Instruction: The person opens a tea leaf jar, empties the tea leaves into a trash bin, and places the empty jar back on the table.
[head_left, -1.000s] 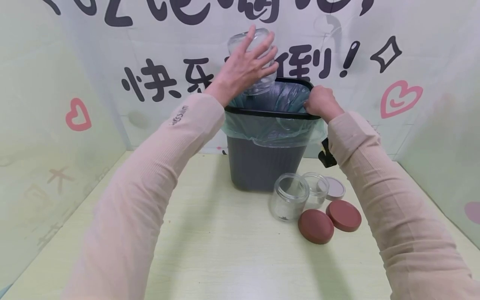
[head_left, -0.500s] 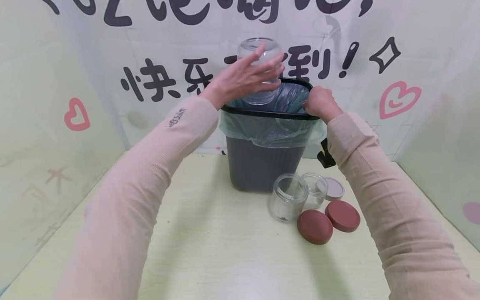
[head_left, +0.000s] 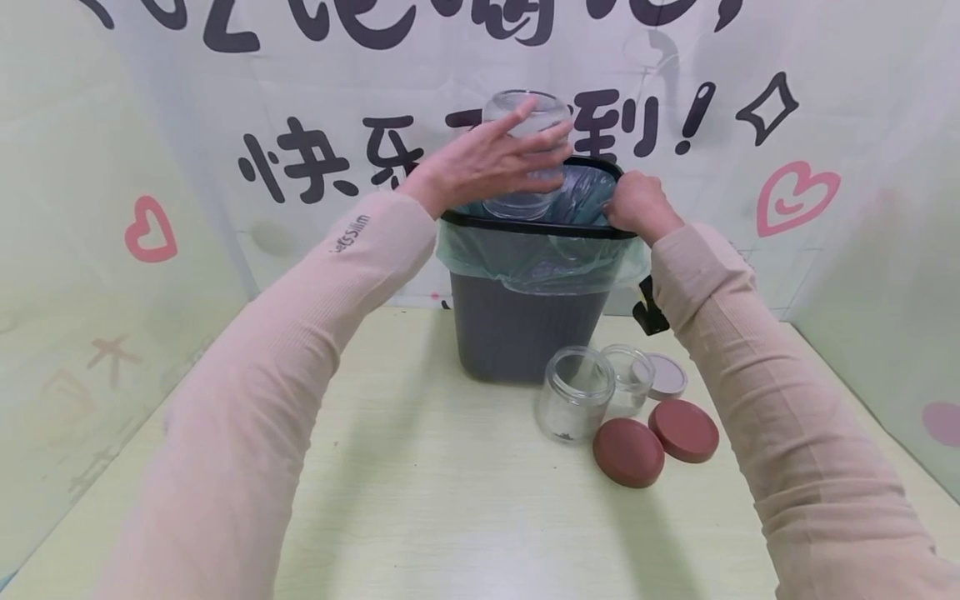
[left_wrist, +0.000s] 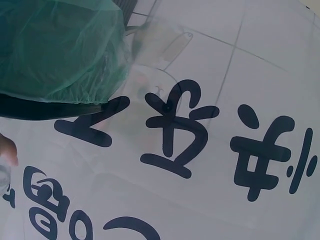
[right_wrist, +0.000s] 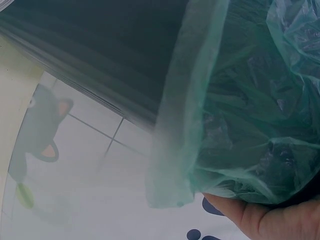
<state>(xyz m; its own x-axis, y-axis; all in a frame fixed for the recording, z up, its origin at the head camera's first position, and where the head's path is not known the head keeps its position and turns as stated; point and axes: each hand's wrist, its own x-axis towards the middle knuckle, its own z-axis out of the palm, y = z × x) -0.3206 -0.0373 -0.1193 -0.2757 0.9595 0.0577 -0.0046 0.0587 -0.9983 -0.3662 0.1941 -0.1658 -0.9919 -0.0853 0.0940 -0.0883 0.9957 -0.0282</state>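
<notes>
My left hand [head_left: 495,162] grips a clear glass jar [head_left: 517,206] from its near side, fingers spread around it. Mouth down, the jar stands over the opening of a grey trash bin [head_left: 528,333], its lower end inside the rim. A green plastic bag [head_left: 540,262] lines the bin and folds over the black rim. At the bin's right corner my right hand [head_left: 637,202] holds the rim and bag; in the right wrist view the thumb [right_wrist: 235,210] lies along the bag. Only a fingertip [left_wrist: 7,150] of the left hand shows in the left wrist view.
Two open glass jars, a larger one [head_left: 576,396] and a smaller one [head_left: 628,382], stand before the bin's right side. Beside them lie two dark red lids [head_left: 628,452] and a pale grey lid [head_left: 666,377]. A printed white backdrop [head_left: 315,83] hangs behind.
The left hand has turned the tilted jar upright with its mouth down and lowered it slightly to the right, into the bin's opening. The right hand has kept its hold on the rim.
</notes>
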